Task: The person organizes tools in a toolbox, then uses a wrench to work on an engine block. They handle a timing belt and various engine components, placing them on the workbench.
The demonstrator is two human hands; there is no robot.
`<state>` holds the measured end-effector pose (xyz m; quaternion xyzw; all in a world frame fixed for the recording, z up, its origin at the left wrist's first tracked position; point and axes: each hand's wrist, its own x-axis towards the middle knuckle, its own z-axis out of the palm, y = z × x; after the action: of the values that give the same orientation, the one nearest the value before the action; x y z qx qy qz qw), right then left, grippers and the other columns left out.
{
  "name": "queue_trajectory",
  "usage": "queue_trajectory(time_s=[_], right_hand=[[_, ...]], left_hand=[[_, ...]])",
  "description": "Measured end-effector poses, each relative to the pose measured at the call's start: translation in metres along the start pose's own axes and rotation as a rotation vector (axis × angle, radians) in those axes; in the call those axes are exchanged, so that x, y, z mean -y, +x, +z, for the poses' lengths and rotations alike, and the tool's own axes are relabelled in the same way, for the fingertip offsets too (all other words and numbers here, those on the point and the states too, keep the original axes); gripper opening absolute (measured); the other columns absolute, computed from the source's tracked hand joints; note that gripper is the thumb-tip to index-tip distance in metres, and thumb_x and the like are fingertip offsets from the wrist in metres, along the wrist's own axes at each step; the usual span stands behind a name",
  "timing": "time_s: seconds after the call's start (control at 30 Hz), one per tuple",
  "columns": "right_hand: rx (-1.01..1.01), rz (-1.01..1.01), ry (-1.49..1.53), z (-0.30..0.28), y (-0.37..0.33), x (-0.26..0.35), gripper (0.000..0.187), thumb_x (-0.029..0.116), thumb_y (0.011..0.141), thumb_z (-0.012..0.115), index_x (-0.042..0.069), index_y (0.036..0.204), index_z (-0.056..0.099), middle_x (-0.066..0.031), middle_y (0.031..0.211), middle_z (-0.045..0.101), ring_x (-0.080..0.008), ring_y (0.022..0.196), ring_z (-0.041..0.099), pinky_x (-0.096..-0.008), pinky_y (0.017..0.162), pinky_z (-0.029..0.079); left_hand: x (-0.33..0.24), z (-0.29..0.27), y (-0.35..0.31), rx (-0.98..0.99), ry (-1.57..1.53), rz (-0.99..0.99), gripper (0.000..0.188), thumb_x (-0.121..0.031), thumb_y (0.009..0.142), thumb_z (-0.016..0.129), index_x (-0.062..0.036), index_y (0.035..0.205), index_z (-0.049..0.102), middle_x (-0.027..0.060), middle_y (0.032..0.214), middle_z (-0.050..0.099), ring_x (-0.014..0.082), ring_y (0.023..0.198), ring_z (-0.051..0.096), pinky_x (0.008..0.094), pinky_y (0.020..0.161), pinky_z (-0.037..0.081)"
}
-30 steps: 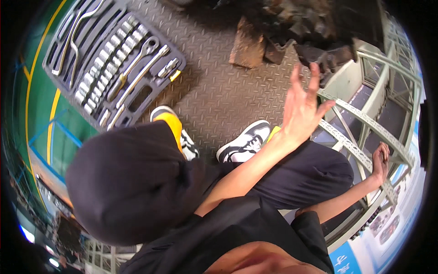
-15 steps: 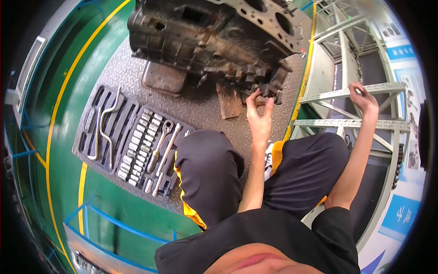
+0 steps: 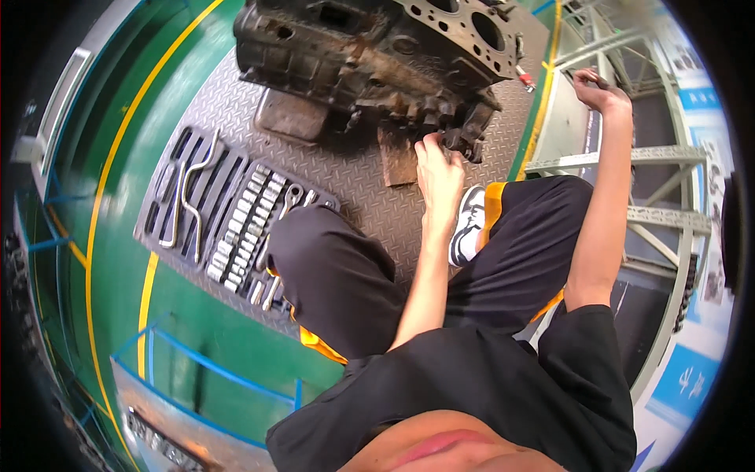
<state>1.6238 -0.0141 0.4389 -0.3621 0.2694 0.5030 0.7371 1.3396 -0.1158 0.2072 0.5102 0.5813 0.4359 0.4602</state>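
Observation:
A dark, rusty engine block (image 3: 370, 71) lies on its side, its round cylinder bores turned to the upper right. My left hand (image 3: 440, 161) is at its near lower end, fingers curled in against a cluster of dark metal fittings (image 3: 464, 138). The fingertips are partly hidden there, so what they grip cannot be made out. My right hand (image 3: 602, 93) is raised off to the right, apart from the block, beside a pale metal frame. Its fingers are bent inward, and whatever they may hold is hidden.
The block rests on a checkered steel plate (image 3: 354, 169) beside a wooden block (image 3: 399, 157). An open socket set (image 3: 244, 228) lies left of my knee, next to a tray of bent bars (image 3: 185, 197). A red-ended tool (image 3: 525, 79) lies beyond the block. Metal shelving (image 3: 653, 157) stands at right.
My left hand's fingers have drawn closer together at the fittings. My right hand has risen up and away, toward the block's far side. The whole view has shifted slightly.

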Motion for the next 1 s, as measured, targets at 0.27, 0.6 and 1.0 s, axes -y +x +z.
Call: queue_trajectory(time_s=[0.27,0.6,1.0], right_hand=[[0.320,-0.187,0.093,-0.002,0.034,-0.017,0.014,0.013,0.095,0.039,0.009,0.083,0.042,-0.0035,0.070,0.037,-0.0161,0.060,0.035,-0.0333,0.055,0.033],[0.197,0.059,0.242,0.042,0.064,-0.044,0.016,0.018,0.096,0.041,0.007,0.085,0.046,-0.0059,0.072,0.041,-0.0193,0.064,0.041,-0.0365,0.061,0.037],[0.188,-0.263,-0.362,0.021,0.206,0.106,0.023,0.018,0.098,0.049,-0.004,0.092,0.056,-0.0095,0.077,0.056,-0.0266,0.072,0.052,-0.0440,0.070,0.046]], left_hand=[[-0.099,-0.155,0.036,0.054,0.729,0.300,0.048,-0.032,0.086,0.076,0.0012,0.119,0.064,0.0220,0.111,0.071,0.0373,0.106,0.068,0.0450,0.092,0.052],[-0.045,-0.252,0.121,-0.358,0.881,0.060,0.046,-0.036,0.092,0.071,0.0002,0.121,0.068,0.0242,0.114,0.072,0.0380,0.107,0.070,0.0427,0.096,0.052],[-0.059,-0.227,0.128,-0.225,0.916,-0.059,0.037,-0.033,0.099,0.065,0.0005,0.115,0.069,0.0152,0.094,0.071,0.0194,0.084,0.066,0.0339,0.080,0.052]])
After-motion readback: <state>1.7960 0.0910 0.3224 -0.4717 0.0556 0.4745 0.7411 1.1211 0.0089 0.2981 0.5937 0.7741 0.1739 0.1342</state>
